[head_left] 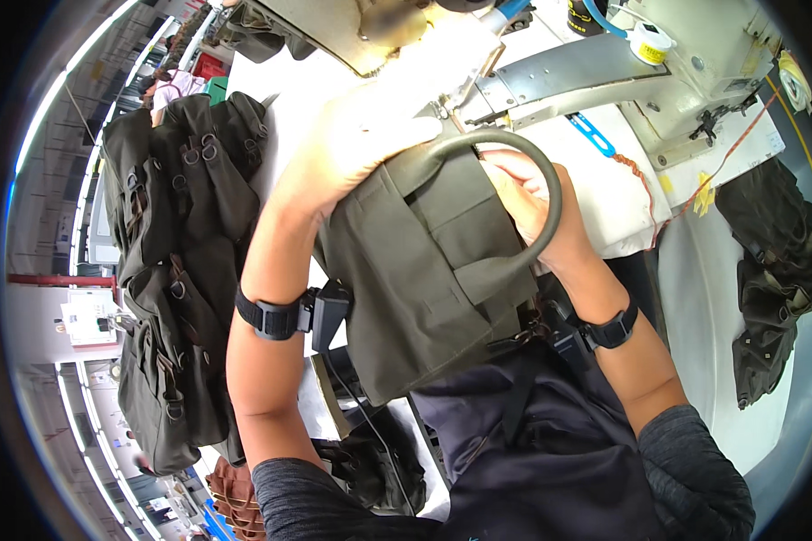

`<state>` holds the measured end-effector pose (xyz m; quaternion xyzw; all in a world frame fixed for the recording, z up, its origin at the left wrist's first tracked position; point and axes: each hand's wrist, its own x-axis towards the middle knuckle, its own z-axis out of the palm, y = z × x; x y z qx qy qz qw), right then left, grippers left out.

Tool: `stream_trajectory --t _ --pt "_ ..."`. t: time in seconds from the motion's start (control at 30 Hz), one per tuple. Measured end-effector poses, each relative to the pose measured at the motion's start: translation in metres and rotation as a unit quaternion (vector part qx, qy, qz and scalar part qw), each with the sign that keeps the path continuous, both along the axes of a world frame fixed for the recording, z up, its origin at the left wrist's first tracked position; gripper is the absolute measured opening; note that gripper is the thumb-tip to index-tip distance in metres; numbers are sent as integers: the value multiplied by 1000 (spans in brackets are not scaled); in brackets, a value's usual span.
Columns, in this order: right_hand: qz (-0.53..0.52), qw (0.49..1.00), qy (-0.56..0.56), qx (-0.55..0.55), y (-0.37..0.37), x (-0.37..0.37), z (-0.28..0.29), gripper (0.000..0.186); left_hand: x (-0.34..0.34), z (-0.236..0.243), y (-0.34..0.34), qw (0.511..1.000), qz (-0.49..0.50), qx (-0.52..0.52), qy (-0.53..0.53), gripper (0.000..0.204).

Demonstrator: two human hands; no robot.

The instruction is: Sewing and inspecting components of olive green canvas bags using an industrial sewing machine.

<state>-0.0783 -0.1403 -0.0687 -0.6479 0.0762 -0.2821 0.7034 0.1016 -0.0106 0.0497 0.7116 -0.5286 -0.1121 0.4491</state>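
A dark olive fabric bag (406,270) with a thick rounded handle (555,194) hangs tilted in front of me, its upper edge at the sewing machine (568,77). My left hand (365,140) grips the bag's upper left edge, close to the brightly lit sewing area, where glare washes out the fingertips. Inside the handle's loop, my right hand (528,194) has its fingers curled onto the bag's right edge. The bag's lower part rests against my dark apron (550,442). Whatever lies under the machine's needle is lost in the glare.
Several similar olive bags (180,270) are piled on the left; more dark bags (771,279) lie at the far right. A blue slotted tool (591,133) on a coiled cord lies beside the machine. Brown pieces (235,496) sit at lower left. A person (176,86) is in the background.
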Motion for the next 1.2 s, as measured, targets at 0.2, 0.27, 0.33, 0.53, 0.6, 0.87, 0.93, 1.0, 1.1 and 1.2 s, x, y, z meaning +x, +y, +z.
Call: stream_trajectory --t 0.2,0.27,0.33,0.53,0.6,0.87,0.93,1.0,1.1,1.2 --pt "38 999 -10 6 1 -21 -6 23 -15 14 31 987 89 123 -51 40" --pt "96 994 16 44 -1 -43 -9 18 -42 26 53 966 148 149 -153 41" --pt "143 988 63 -13 -6 -65 -11 17 -82 34 78 949 159 173 -212 42" --pt "173 983 45 -41 -12 -95 -16 22 -184 7 116 929 174 162 -283 40" --pt "177 982 37 -46 -11 -97 -13 23 -205 -10 118 930 180 147 -285 38" --pt "220 968 122 -18 -3 -103 17 27 -240 -66 61 900 218 1 -377 48" --pt "217 958 132 135 7 -101 21 26 -234 -66 59 881 250 -15 -401 45" --pt "231 919 143 287 14 -102 24 28 -224 -60 66 864 259 -34 -430 41" --pt "231 923 156 264 19 -104 31 35 -210 -52 77 869 221 -65 -439 30" --pt "204 941 150 222 23 -109 36 41 -204 -54 78 864 180 -81 -464 27"
